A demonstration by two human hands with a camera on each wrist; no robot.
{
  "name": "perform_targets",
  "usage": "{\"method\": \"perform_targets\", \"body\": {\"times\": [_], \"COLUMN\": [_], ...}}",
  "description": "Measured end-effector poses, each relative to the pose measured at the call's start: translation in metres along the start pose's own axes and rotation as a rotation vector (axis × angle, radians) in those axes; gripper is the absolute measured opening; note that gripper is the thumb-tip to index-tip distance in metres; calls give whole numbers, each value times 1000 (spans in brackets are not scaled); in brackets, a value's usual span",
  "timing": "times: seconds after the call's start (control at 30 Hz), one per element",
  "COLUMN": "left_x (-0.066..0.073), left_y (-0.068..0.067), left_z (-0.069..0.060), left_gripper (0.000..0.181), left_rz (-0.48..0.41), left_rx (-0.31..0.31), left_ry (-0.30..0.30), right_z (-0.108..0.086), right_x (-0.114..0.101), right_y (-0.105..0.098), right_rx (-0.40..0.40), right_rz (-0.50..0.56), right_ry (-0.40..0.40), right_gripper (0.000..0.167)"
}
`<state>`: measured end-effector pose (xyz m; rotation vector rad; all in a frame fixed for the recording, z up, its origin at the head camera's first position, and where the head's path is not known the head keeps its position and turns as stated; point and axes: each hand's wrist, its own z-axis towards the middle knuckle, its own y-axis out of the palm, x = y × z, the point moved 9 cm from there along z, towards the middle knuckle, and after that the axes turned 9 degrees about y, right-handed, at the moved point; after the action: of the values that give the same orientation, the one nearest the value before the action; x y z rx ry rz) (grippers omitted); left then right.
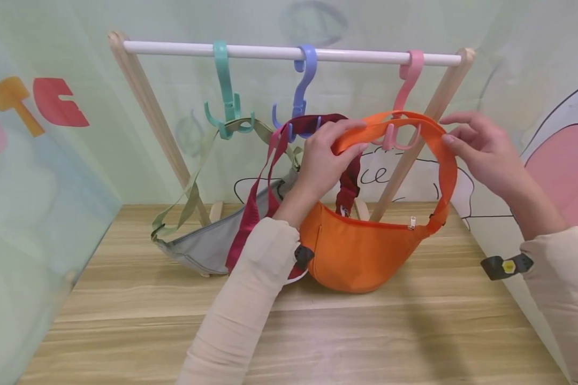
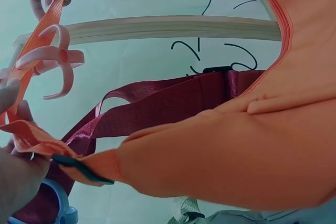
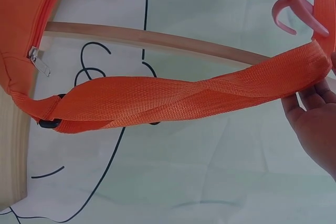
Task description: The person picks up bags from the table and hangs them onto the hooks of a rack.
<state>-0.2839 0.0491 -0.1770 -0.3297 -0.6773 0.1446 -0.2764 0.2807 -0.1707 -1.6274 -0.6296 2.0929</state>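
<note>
My left hand (image 1: 324,155) grips the strap of an orange crossbody bag (image 1: 366,251), left of a pink hook (image 1: 409,85). On the other side of the hook, my right hand (image 1: 486,149) pinches the strap's edge between thumb and fingers. The orange strap (image 3: 199,90) arches across the pink hook's prongs; whether its weight rests on them I cannot tell. Below, the bag hangs close to the tabletop, its zipper pull at the right end. A dark red bag's strap (image 1: 252,230) hangs on the blue hook (image 1: 304,80), its body mostly hidden behind my left arm and the orange bag.
A white rail (image 1: 265,52) on wooden legs (image 1: 149,117) carries the hooks. From the green hook (image 1: 225,85) at left hangs a grey bag (image 1: 202,243) with a pale green strap. Under everything lies a wood-grain table (image 1: 173,321), with printed cloth walls behind and at both sides.
</note>
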Motion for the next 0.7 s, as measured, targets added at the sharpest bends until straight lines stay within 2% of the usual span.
{"method": "perform_targets", "body": {"times": [0.17, 0.7], "left_x": [0, 3], "left_y": [-1, 3], "left_z": [0, 3], "left_gripper": [33, 31], "left_rz": [-5, 3], "left_rx": [8, -5], "left_ry": [10, 41], "right_z": [0, -3], "right_x": [-1, 5], "right_y": [1, -6], "right_rx": [7, 46], "right_rz": [-15, -86], "right_ry": [-27, 46], "right_gripper": [32, 33]}}
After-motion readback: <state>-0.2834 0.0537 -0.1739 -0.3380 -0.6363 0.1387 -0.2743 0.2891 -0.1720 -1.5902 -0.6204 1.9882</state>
